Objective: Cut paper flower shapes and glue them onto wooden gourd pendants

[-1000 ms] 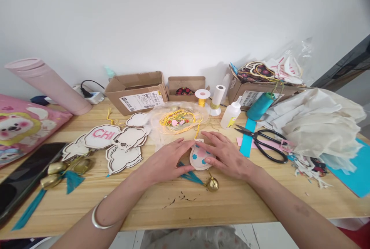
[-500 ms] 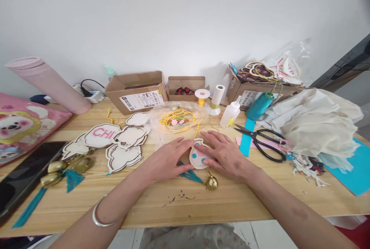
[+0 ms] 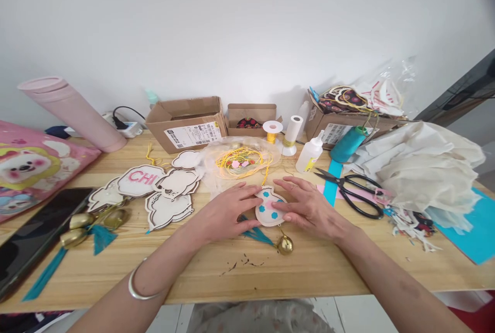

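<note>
A white gourd-shaped pendant (image 3: 268,218) with blue flower shapes and a faint pink patch lies flat on the table between my hands. My left hand (image 3: 228,213) rests at its left side, fingers stretched and fingertips touching the edge. From the right, my right hand (image 3: 311,209) reaches over with spread fingers; its fingertips touch the pendant's right side. A yellow cord (image 3: 265,173) runs from the pendant's top. Below it hang a brass bell (image 3: 285,245) and a blue tassel (image 3: 258,235), the tassel partly behind my left fingers.
White cloud-shaped plaques (image 3: 170,209), bells (image 3: 73,237) and a phone (image 3: 38,240) lie left. Behind are yellow cords (image 3: 240,163), a glue bottle (image 3: 309,155) and cardboard boxes (image 3: 181,127). Black scissors (image 3: 348,191), a teal thread cone (image 3: 348,145) and white cloth (image 3: 425,163) lie right.
My right fingers have drawn back to the right and spread, uncovering more of the pendant's blue flowers. My left hand stays at the pendant's left edge. The view has shifted slightly.
</note>
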### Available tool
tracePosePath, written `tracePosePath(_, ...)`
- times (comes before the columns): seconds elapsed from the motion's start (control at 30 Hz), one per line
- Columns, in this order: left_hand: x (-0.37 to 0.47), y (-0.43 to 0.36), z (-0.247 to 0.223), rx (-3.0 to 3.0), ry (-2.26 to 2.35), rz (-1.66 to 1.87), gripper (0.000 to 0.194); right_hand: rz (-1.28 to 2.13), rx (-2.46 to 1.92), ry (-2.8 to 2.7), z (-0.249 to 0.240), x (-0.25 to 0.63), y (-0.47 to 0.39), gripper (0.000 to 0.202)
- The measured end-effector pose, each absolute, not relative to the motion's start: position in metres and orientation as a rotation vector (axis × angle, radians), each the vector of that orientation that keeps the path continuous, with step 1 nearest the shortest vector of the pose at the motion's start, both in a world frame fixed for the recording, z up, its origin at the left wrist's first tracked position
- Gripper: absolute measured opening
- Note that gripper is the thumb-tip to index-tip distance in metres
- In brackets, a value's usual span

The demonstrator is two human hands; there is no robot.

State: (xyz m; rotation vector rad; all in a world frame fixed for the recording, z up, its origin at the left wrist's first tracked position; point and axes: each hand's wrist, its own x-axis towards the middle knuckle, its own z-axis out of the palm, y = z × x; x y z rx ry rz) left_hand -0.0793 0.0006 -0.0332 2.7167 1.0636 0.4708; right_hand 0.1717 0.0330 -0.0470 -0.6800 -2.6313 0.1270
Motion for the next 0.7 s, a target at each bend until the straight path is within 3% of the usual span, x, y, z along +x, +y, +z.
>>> tracePosePath(0.7, -0.078, 0.000, -0.030, 2.735, 1.119, 0.459, 0.035, -0.072, -0.641, -2.523, -0.043, 0.173, 0.031, 0.037)
